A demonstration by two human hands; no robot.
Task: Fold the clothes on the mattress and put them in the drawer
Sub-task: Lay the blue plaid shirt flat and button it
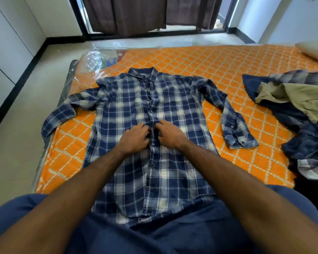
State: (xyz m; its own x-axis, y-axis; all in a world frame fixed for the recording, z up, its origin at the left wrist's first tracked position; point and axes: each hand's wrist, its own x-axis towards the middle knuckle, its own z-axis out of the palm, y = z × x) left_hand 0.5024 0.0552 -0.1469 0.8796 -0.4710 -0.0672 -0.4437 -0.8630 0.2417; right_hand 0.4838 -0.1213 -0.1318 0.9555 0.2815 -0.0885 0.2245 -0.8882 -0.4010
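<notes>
A blue and white plaid shirt [174,110] lies flat, front up, on the orange patterned mattress [218,66], collar away from me and both sleeves spread out. My left hand [136,135] and my right hand [170,132] meet at the middle of the button placket, fingers curled and pinching the two front edges on either side of a button. The shirt's lower hem reaches my lap. No drawer is in view.
A heap of unfolded clothes [297,110], dark blue, olive and plaid, lies at the mattress's right side. A pillow [316,48] rests at the far right corner. Clear plastic wrap [92,65] covers the far left corner. Tiled floor and white cabinets lie to the left, curtains beyond.
</notes>
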